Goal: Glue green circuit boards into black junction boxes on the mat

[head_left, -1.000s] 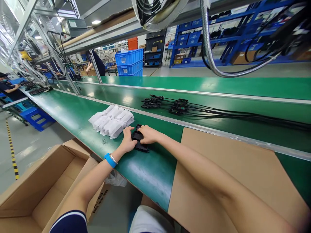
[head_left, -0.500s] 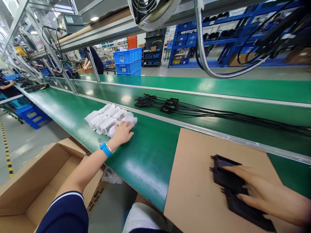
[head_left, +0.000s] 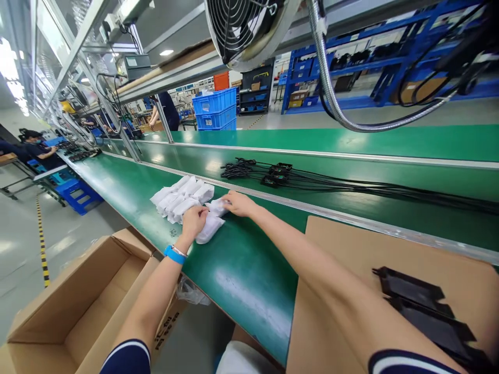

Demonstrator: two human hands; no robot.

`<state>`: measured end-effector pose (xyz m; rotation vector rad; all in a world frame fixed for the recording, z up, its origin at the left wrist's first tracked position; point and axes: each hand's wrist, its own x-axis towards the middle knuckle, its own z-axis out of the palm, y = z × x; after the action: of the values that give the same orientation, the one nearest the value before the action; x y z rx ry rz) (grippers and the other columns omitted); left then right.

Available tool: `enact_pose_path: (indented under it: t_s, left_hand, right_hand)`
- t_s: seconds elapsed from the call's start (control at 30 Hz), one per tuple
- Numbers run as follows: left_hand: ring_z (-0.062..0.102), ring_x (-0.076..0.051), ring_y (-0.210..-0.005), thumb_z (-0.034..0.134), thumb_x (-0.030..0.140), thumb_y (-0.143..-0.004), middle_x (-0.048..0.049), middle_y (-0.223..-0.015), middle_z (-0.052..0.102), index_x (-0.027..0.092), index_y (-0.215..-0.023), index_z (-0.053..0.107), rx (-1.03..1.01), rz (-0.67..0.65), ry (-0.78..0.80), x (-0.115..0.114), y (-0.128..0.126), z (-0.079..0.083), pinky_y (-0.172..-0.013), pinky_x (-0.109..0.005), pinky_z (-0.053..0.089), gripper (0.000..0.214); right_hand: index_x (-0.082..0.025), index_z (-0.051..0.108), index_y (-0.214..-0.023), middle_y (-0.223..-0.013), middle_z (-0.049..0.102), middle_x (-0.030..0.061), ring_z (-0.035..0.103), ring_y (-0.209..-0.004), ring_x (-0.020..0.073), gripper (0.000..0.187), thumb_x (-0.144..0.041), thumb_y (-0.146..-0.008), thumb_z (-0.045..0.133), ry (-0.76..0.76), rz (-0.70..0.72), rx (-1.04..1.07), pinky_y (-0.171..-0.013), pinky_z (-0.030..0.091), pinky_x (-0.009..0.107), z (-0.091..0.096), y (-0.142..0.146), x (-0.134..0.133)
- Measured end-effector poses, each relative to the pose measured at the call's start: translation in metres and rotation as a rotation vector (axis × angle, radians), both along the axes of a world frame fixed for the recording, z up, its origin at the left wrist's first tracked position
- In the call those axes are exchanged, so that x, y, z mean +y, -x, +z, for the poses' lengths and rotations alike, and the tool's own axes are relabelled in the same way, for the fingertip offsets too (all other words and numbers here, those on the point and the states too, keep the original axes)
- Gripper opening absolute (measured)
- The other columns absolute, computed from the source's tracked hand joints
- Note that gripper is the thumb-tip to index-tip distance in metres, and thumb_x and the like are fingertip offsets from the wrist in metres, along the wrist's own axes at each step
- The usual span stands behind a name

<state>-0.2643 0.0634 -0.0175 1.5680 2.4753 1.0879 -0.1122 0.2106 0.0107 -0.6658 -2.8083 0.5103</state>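
Observation:
Several white wrapped packets (head_left: 177, 199) lie in a cluster on the green bench. My right hand (head_left: 239, 203) has reached across and pinches the right end of a white packet (head_left: 217, 207) beside the cluster. At that packet's left end is my left hand (head_left: 194, 222), its fingertips pressed together on the wrapping; a blue band circles the wrist. Another white packet (head_left: 210, 229) lies just in front, close to my left fingers. What the packets contain is hidden. On the cardboard sheet (head_left: 331, 311) at right rest black plastic housings (head_left: 413, 288), partly covered by my right arm.
Black cables (head_left: 331, 182) with small connector boxes (head_left: 276, 174) run along the bench's middle strip, behind a metal rail. An open cardboard box (head_left: 78, 296) stands below the bench at left. Overhead hang a fan (head_left: 241, 31) and a metal hose (head_left: 331, 98). Co-workers sit far left.
My right hand has left the black housings and moved left to the white packets. My left fingers have closed at a packet. Two packets now lie apart from the cluster's right side.

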Motion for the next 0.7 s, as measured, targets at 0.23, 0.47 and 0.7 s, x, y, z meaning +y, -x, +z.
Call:
enact_pose_path:
  t_s: [0.23, 0.47, 0.7]
  left_hand:
    - [0.062, -0.016, -0.074, 0.058, 0.018, -0.087, -0.0027, -0.086, 0.073, 0.018, -0.093, 0.074, -0.308, -0.065, -0.283, 0.035, -0.022, 0.019, -0.074, -0.03, 0.049, 0.017]
    - [0.055, -0.01, -0.061, 0.065, 0.028, -0.086, -0.001, -0.076, 0.067, 0.016, -0.091, 0.071, -0.621, -0.346, -0.391, 0.073, -0.055, 0.065, -0.058, -0.022, 0.045, 0.014]
    - [0.068, -0.018, -0.087, 0.069, 0.045, -0.085, -0.0063, -0.097, 0.072, 0.018, -0.104, 0.069, -0.664, -0.645, -0.414, 0.055, -0.081, 0.085, -0.079, -0.03, 0.055, 0.033]
  right_hand:
    - [-0.014, 0.063, -0.101, -0.101, 0.065, 0.0059, 0.062, -0.09, 0.0166, 0.023, -0.036, -0.097, 0.057, 0.099, -0.184, 0.134, -0.084, 0.053, 0.037, 0.001, -0.064, 0.032]
    - [-0.02, 0.049, -0.089, -0.083, 0.06, 0.0053, 0.055, -0.072, 0.0162, 0.03, -0.038, -0.101, 0.029, 0.182, -0.332, 0.566, -0.064, 0.044, 0.029, 0.05, -0.094, 0.031]
    - [-0.016, 0.06, -0.077, -0.07, 0.06, 0.0017, 0.051, -0.063, 0.0145, 0.055, -0.068, -0.066, 0.075, 0.346, -0.099, 0.526, -0.056, 0.04, 0.027, 0.066, -0.089, -0.014]
